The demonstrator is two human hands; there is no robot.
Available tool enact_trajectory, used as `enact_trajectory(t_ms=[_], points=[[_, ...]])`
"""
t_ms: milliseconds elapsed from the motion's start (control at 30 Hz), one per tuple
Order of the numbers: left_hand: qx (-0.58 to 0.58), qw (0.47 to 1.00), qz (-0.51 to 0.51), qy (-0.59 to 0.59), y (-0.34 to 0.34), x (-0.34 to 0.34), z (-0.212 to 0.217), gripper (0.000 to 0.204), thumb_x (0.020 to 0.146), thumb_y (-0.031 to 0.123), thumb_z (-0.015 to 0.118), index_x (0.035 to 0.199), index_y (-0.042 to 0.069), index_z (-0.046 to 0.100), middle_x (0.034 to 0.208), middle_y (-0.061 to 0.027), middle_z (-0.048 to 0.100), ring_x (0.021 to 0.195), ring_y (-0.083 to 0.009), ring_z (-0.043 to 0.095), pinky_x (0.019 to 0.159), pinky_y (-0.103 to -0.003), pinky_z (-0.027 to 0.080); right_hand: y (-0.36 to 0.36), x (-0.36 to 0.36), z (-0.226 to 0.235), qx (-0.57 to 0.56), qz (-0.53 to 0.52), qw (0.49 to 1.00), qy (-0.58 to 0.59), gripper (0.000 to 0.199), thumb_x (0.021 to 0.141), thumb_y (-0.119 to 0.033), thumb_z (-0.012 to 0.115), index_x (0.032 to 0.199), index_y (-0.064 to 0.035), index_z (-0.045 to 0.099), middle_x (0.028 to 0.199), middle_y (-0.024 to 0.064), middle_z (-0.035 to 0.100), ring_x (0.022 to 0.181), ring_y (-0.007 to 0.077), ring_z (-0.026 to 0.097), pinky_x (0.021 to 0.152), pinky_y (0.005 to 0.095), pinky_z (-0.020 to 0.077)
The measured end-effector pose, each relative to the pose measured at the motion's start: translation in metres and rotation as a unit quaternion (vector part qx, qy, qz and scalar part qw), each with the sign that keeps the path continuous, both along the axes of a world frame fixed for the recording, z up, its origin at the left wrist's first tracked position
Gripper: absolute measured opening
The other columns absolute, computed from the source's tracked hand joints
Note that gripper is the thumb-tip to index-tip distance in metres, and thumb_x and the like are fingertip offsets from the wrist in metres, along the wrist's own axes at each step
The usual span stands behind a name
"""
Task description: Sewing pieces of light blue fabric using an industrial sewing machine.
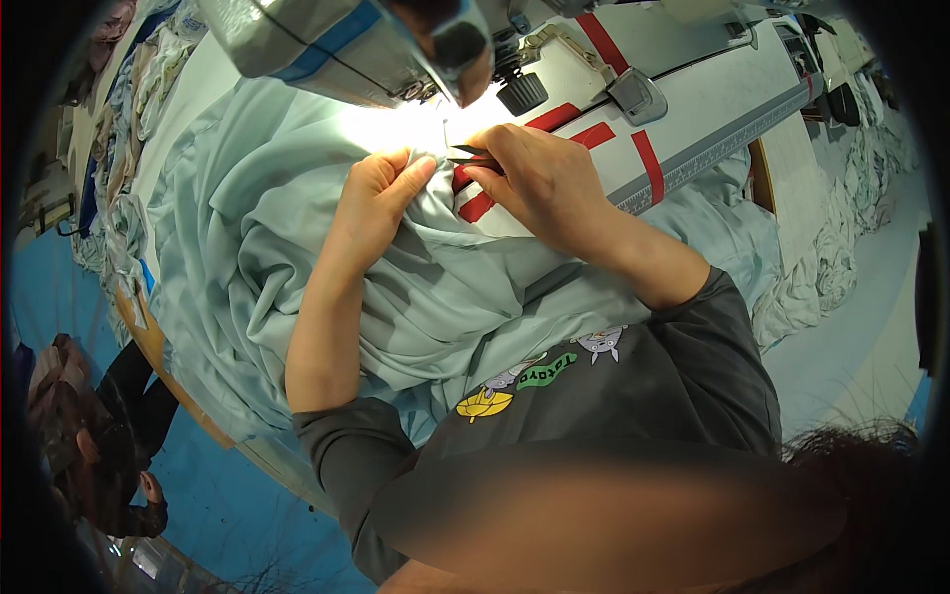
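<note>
A large pale green cloth [247, 247] lies in loose folds over the table and toward my lap. My left hand [371, 203] is closed, pinching its edge between thumb and fingers just below the sewing machine's head [327, 45]. Small dark thread snips [471, 155] are held in my right hand [549, 183], their pointed blades slightly apart and aimed left at the pinched cloth. A bright lamp glow washes out the area around the needle, so detail there is lost.
Strips of red tape [648, 166] mark the white machine bed beside a grey ruler edge [732, 134]. A black knob [522, 94] stands near my right hand. Heaped fabric [816, 252] lies at right, more fabric [163, 74] at far left. Another person [109, 445] is at lower left.
</note>
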State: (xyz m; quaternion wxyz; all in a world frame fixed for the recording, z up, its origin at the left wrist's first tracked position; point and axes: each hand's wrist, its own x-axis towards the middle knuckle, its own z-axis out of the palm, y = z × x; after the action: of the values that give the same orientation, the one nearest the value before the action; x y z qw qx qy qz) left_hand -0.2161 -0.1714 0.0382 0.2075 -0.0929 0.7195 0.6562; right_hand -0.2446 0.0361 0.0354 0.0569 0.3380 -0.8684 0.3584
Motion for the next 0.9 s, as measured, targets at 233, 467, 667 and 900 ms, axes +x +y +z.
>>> enact_trajectory(t_ms=[233, 467, 667, 900], points=[[0.056, 0.998, 0.016, -0.031, 0.008, -0.001, 0.017, 0.023, 0.095, 0.019, 0.057, 0.094, -0.002, 0.065, 0.080, 0.0042, 0.061, 0.067, -0.0006, 0.048, 0.058, -0.019, 0.039, -0.002, -0.001, -0.003, -0.003, 0.007, 1.000, 0.001, 0.027, 0.082, -0.016, 0.069, 0.099, -0.0060, 0.051, 0.077, 0.0069, 0.060, 0.064, 0.0232, 0.061, 0.053, 0.0348, 0.0442], [0.044, 0.998, 0.000, -0.034, 0.004, -0.003, 0.011, 0.023, 0.095, 0.019, 0.057, 0.093, -0.002, 0.066, 0.079, 0.0034, 0.061, 0.066, -0.0003, 0.048, 0.055, -0.018, 0.037, -0.011, -0.003, -0.001, -0.028, 0.003, 1.000, -0.007, 0.029, 0.082, -0.013, 0.070, 0.101, -0.0040, 0.050, 0.079, 0.0077, 0.061, 0.064, 0.0217, 0.062, 0.053, 0.0332, 0.0458], [-0.004, 1.000, 0.009, -0.023, 0.003, -0.002, 0.006, 0.023, 0.094, 0.021, 0.059, 0.081, 0.001, 0.062, 0.066, 0.0079, 0.050, 0.056, 0.0011, 0.038, 0.046, -0.020, 0.027, 0.006, -0.014, 0.020, -0.165, -0.090, 0.977, -0.099, 0.026, 0.081, -0.005, 0.070, 0.104, -0.0029, 0.058, 0.082, 0.0062, 0.065, 0.065, 0.0126, 0.060, 0.059, 0.0240, 0.0478], [-0.039, 0.999, 0.002, -0.008, 0.009, -0.001, 0.013, 0.033, 0.092, 0.022, 0.060, 0.068, 0.003, 0.051, 0.060, 0.0090, 0.042, 0.053, -0.0001, 0.034, 0.044, -0.023, 0.026, 0.086, -0.069, 0.013, 0.155, -0.211, 0.938, 0.228, 0.028, 0.081, -0.014, 0.071, 0.107, -0.0090, 0.061, 0.092, 0.0067, 0.066, 0.081, 0.0261, 0.064, 0.069, 0.0329, 0.0513]])
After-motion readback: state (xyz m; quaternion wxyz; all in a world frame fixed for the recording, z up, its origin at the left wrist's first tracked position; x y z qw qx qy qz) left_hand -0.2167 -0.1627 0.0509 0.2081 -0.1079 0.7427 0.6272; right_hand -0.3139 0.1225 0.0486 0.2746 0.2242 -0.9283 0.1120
